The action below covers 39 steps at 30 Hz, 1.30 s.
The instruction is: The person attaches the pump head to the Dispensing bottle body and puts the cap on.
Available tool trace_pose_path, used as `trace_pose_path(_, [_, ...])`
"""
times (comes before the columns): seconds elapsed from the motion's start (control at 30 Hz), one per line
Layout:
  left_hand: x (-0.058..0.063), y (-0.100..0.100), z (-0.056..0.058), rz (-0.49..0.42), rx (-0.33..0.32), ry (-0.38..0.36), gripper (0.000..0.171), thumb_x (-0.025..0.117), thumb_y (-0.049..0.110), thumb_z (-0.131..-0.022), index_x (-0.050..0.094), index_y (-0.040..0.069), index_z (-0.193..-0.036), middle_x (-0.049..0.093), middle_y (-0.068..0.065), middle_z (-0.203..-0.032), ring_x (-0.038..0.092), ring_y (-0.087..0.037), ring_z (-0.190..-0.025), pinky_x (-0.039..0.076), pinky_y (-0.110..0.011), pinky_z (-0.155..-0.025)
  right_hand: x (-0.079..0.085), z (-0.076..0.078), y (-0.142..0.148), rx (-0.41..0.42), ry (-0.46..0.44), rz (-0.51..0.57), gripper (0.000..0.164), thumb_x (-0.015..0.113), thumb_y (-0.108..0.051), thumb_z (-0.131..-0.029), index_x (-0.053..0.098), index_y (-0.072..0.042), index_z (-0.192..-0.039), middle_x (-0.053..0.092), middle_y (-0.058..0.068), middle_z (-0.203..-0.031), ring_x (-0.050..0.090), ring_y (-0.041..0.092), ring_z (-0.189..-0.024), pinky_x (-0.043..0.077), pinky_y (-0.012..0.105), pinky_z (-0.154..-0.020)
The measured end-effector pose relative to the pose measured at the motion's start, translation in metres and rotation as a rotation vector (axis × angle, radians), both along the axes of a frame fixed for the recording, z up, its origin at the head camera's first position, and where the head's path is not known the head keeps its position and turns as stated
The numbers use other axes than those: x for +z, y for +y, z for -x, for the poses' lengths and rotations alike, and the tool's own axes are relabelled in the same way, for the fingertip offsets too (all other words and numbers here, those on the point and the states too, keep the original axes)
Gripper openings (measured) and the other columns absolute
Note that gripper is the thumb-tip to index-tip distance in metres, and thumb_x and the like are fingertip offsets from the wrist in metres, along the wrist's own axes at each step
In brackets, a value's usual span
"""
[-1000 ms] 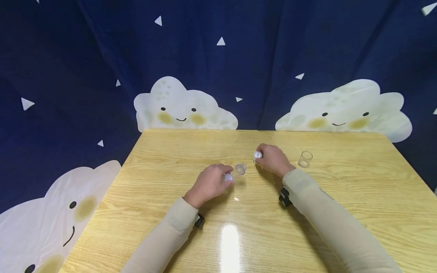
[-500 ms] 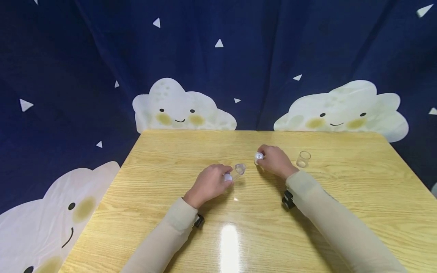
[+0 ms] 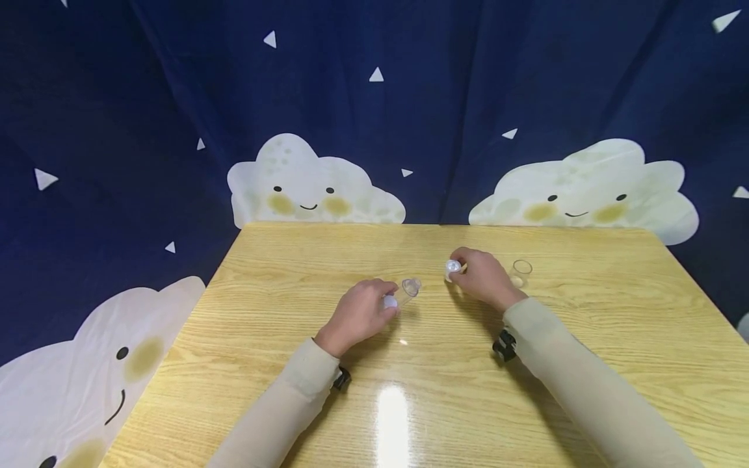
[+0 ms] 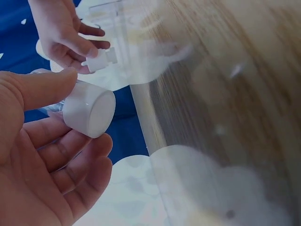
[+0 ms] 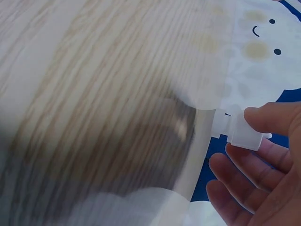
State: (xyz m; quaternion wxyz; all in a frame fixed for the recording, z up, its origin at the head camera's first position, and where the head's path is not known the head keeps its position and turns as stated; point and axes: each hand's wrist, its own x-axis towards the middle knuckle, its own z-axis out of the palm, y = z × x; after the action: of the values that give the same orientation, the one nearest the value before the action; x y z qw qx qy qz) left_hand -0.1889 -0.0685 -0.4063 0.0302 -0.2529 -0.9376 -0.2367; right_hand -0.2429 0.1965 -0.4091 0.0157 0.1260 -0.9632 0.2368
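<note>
A clear tube with a white end piece [image 3: 391,301] is pinched between the thumb and fingers of my left hand [image 3: 358,316]. Its transparent rim [image 3: 411,286] points away to the right, above the table. In the left wrist view the white end [image 4: 91,110] faces the camera, and my palm hides part of the clear section. My right hand [image 3: 482,278] pinches a small white stepped plastic piece [image 5: 245,131] with a narrower neck; it looks like a pump top. Close beyond that hand, a clear open cup [image 3: 521,273] stands upright on the table.
The wooden table [image 3: 281,273] reaches back to a dark blue curtain [image 3: 433,97] printed with clouds and triangles. A bright light reflection [image 3: 393,422] lies on the tabletop near the front.
My right hand has moved a little to the right with the white piece, closer to the clear cup. The left hand stays nearly still with the clear tube.
</note>
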Motion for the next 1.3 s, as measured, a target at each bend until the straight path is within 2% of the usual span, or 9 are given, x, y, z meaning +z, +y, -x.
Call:
trace_pose_path(0.27, [0.001, 0.001, 0.001, -0.011, 0.005, 0.025, 0.037, 0.075, 0.019, -0.087, 0.07, 0.005, -0.12, 0.072, -0.01, -0.115, 0.066, -0.023, -0.1, 0.055, -0.036, -0.082, 0.002, -0.005, 0.009, -0.003, 0.015, 0.035, 0.035, 0.065, -0.021, -0.091, 0.064, 0.0, -0.119, 0.072, 0.02, -0.107, 0.069, 0.031, -0.09, 0.055, 0.046, -0.08])
trace_pose_path(0.5, [0.0, 0.002, 0.001, -0.022, 0.0, 0.038, 0.035, 0.076, 0.018, -0.087, 0.07, 0.005, -0.118, 0.072, -0.009, -0.11, 0.066, -0.023, -0.098, 0.055, -0.035, -0.08, 0.006, -0.014, 0.015, -0.011, -0.008, 0.067, 0.035, 0.064, -0.018, -0.092, 0.063, 0.0, -0.122, 0.071, 0.019, -0.114, 0.07, 0.028, -0.09, 0.055, 0.037, -0.071])
trace_pose_path(0.63, [-0.001, 0.003, 0.001, -0.021, 0.002, 0.033, 0.035, 0.076, 0.018, -0.087, 0.07, 0.005, -0.118, 0.072, -0.009, -0.11, 0.065, -0.022, -0.097, 0.055, -0.034, -0.08, 0.007, -0.019, 0.016, -0.003, -0.007, 0.077, 0.034, 0.065, -0.017, -0.092, 0.063, -0.001, -0.122, 0.071, 0.018, -0.114, 0.071, 0.027, -0.09, 0.056, 0.036, -0.071])
trace_pose_path(0.8, [-0.002, 0.005, 0.0, -0.024, -0.004, 0.031, 0.035, 0.076, 0.019, -0.087, 0.07, 0.005, -0.119, 0.072, -0.009, -0.11, 0.066, -0.022, -0.097, 0.055, -0.034, -0.08, 0.01, -0.03, 0.016, 0.009, -0.008, 0.085, 0.034, 0.066, -0.016, -0.092, 0.063, 0.0, -0.122, 0.071, 0.018, -0.114, 0.07, 0.027, -0.09, 0.057, 0.04, -0.075])
trace_pose_path(1.1, [0.003, 0.008, -0.003, -0.029, -0.025, 0.014, 0.035, 0.075, 0.02, -0.088, 0.069, 0.007, -0.12, 0.072, -0.008, -0.111, 0.065, -0.02, -0.096, 0.054, -0.032, -0.078, 0.027, -0.051, 0.017, 0.009, 0.027, 0.116, 0.035, 0.067, -0.016, -0.09, 0.064, -0.002, -0.122, 0.071, 0.016, -0.115, 0.07, 0.028, -0.093, 0.054, 0.036, -0.074])
trace_pose_path(1.3, [0.002, 0.008, -0.003, -0.026, -0.019, 0.003, 0.035, 0.075, 0.02, -0.088, 0.07, 0.006, -0.12, 0.072, -0.008, -0.111, 0.064, -0.02, -0.094, 0.053, -0.031, -0.076, 0.031, -0.059, 0.012, 0.024, 0.039, 0.104, 0.034, 0.068, -0.015, -0.09, 0.065, -0.002, -0.121, 0.071, 0.015, -0.113, 0.069, 0.027, -0.093, 0.053, 0.036, -0.074])
